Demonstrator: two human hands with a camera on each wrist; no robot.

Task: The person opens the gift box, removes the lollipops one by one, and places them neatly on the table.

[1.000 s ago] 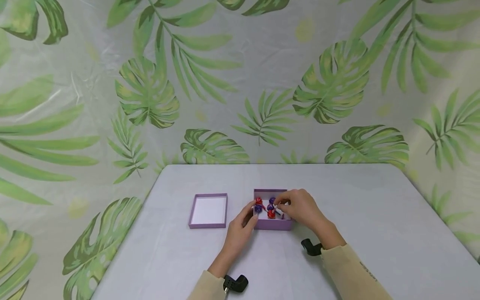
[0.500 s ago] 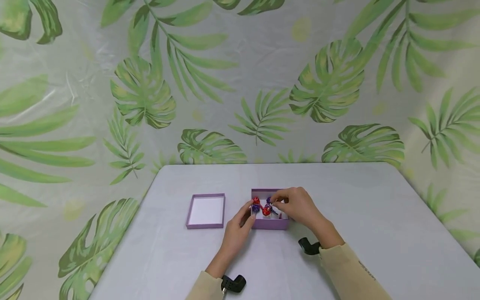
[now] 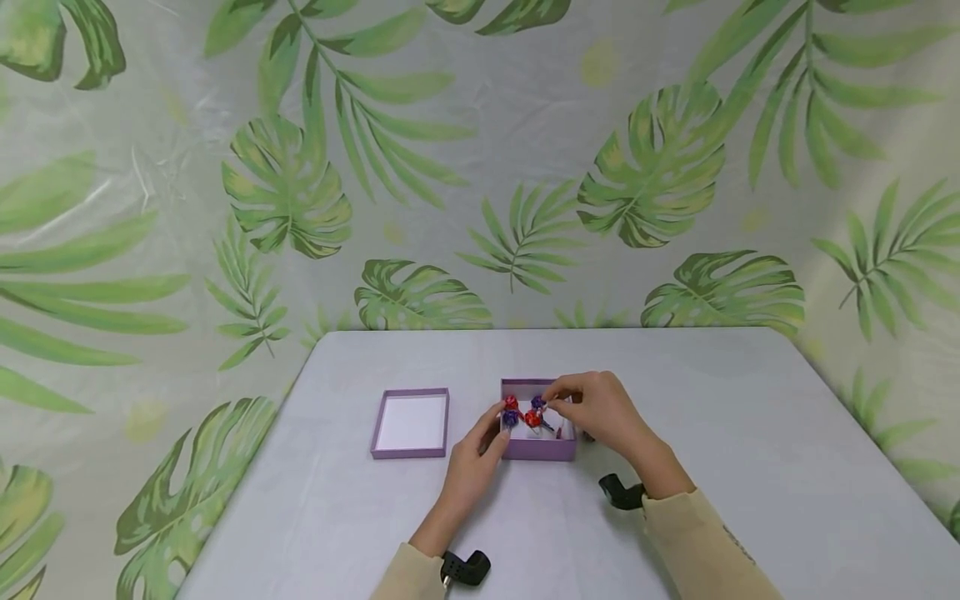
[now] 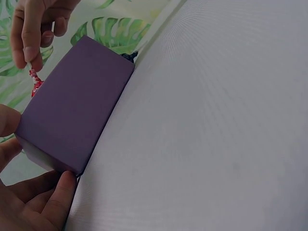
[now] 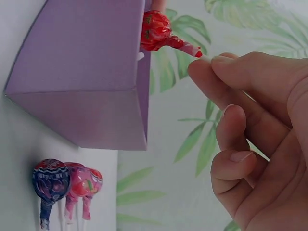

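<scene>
A purple box (image 3: 538,450) without its lid stands on the table and holds several red and purple wrapped lollipops. My left hand (image 3: 472,467) grips its left end, with the thumb low at the front corner and fingers along the side. Over the box's right part, my right hand (image 3: 596,408) pinches the stick of a red lollipop (image 5: 156,31) between thumb and index finger. That lollipop's head is at the box's opening in the right wrist view; the other fingers curl loosely. Part of the box's inside is hidden behind the right hand.
The purple-rimmed lid (image 3: 410,423) lies to the left of the box, white inside up. Right of the box, a dark blue lollipop (image 5: 51,180) and pink lollipops (image 5: 84,185) lie on the table, mostly under the right hand in the head view. Behind the table hangs a leaf-print sheet (image 3: 525,167).
A red lollipop in the middle of the box has shifted slightly toward the back, over a purple one. My right hand has moved only slightly; the left hand stays on the box.
</scene>
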